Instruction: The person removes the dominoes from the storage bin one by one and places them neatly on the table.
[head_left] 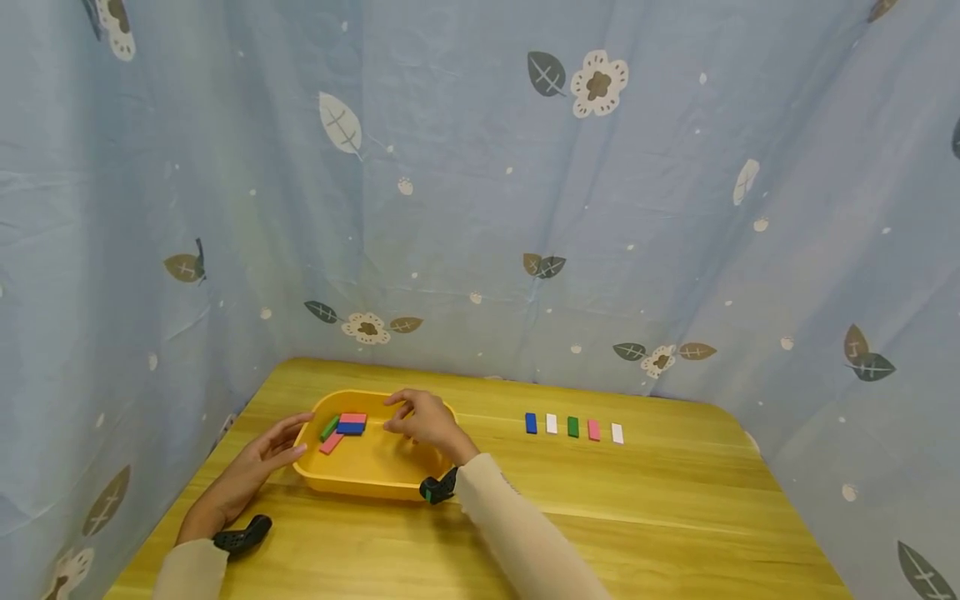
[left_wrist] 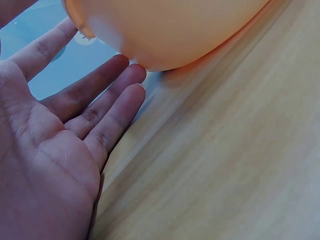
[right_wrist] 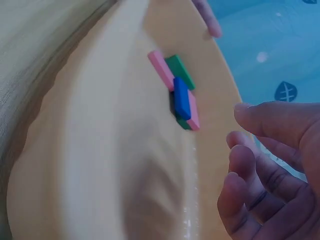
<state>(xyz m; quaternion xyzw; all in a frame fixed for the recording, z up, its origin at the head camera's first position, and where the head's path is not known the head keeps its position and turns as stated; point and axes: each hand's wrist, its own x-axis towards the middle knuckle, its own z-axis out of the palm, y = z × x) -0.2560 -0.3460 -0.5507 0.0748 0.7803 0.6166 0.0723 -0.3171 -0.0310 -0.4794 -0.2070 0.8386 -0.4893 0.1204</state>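
A yellow plastic tray (head_left: 360, 485) stands on the left of the table. Inside, near its left end, small blocks lie in a loose heap: a blue block (right_wrist: 182, 99) on top, a green block (head_left: 330, 427), and two pink ones, with another bit of green under the blue. My left hand (head_left: 258, 462) rests against the tray's left end, fingers extended along the outer wall. Over the tray's right half hovers my right hand (head_left: 431, 425), fingers loosely bent and nothing between them; the right wrist view shows a gap between thumb and fingertips.
Right of the tray, a spaced row of blocks lies on the wooden table (head_left: 675, 500): blue (head_left: 531, 423), white (head_left: 551, 424), green (head_left: 573, 427), pink (head_left: 594, 430) and white (head_left: 617, 433). A blue patterned curtain (head_left: 480, 208) hangs behind and along both sides.
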